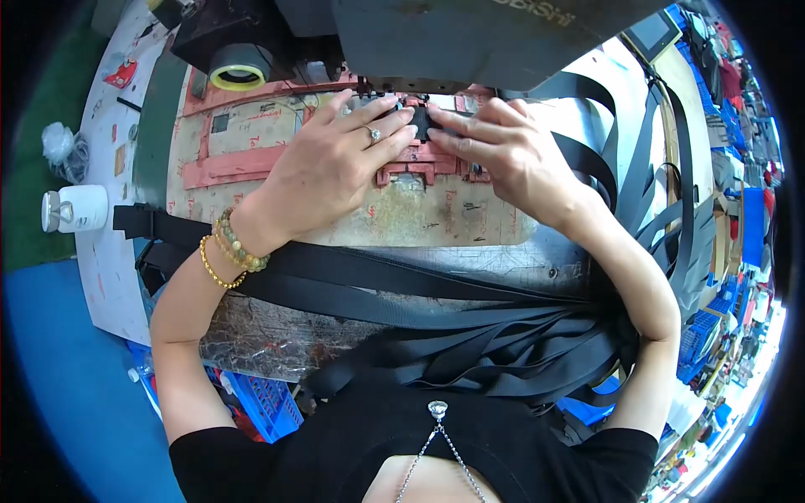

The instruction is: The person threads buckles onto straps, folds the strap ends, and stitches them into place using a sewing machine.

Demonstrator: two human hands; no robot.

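Observation:
My left hand (340,155) lies palm down over the jig board (369,222), fingers spread, with a ring on one finger. Its fingertips touch the left side of a small black strap piece (422,124) under the machine head. From the other side, my right hand (511,155) rests two outstretched fingers against the same piece; the other fingers are bent. Both thumbs are hidden. Pink strips (231,168) frame parts of the board, and a small metal piece (408,182) shows below the strap piece.
The dark sewing machine head (453,42) overhangs my fingers. Long black webbing straps (503,344) are heaped along the table's near edge, with more looping at the right. A white jar (82,208) and a crumpled plastic bag (65,151) are at the left. A screen (651,35) stands upper right.

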